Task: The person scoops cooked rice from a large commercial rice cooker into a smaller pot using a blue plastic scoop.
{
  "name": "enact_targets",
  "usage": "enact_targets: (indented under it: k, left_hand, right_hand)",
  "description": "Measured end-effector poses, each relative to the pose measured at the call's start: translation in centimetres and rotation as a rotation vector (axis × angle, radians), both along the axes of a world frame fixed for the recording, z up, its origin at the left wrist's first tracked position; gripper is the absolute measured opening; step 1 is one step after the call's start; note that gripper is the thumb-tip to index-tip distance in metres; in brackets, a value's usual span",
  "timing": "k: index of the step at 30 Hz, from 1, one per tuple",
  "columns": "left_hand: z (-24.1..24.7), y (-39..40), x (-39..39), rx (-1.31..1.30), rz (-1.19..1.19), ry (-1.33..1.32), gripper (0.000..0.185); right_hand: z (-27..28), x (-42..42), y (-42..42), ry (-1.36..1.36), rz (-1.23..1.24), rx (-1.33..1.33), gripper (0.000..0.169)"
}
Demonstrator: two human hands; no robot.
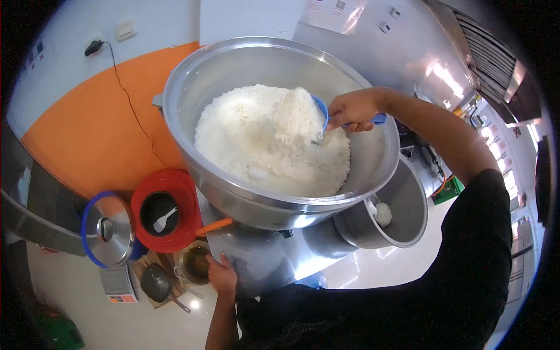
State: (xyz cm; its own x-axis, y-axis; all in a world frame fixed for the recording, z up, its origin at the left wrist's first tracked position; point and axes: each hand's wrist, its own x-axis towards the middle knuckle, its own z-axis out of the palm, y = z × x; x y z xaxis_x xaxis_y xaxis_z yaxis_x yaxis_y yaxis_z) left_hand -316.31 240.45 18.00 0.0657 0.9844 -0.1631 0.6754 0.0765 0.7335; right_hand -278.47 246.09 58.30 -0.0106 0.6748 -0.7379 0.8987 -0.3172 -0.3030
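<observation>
My right hand (356, 109) grips the handle of a blue scoop (321, 109), heaped with white, grainy food that looks like cooked rice. The scoop hangs over more of this white rice (253, 144), which fills the lower part of a large, tilted metal pot (280, 203). Some grains look loose below the scoop's lip. My left hand (222, 273) is low at the left edge of a steel table (271, 258), with thumb and fingers apart and nothing seen in it. Whether it presses on the edge is unclear.
A deep metal pot (404, 197) with a little rice inside stands at the right. At the left are a red tub (188, 218) with a white rice paddle (165, 220), a lidded blue-rimmed container (105, 229), a scale (117, 282), a ridged pan (156, 282) and a small pot (194, 262).
</observation>
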Motion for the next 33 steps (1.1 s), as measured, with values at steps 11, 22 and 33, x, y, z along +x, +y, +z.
enact_targets:
  k: [11,22,33]
  left_hand:
    - [-1.1,-0.1,0.8,0.093,-0.057,0.104,0.05]
    - [0.1,-0.1,2.9,0.104,-0.154,0.155,0.061]
    - [-3.3,0.7,0.1,0.034,-0.098,0.25,0.063]
  right_hand:
    - [7.4,5.3,-17.4,0.264,-0.676,0.2,0.035]
    - [-12.1,15.3,-35.2,-0.782,-0.63,0.769,0.033]
    - [-6.2,13.6,-29.5,-1.148,-0.698,0.696,0.04]
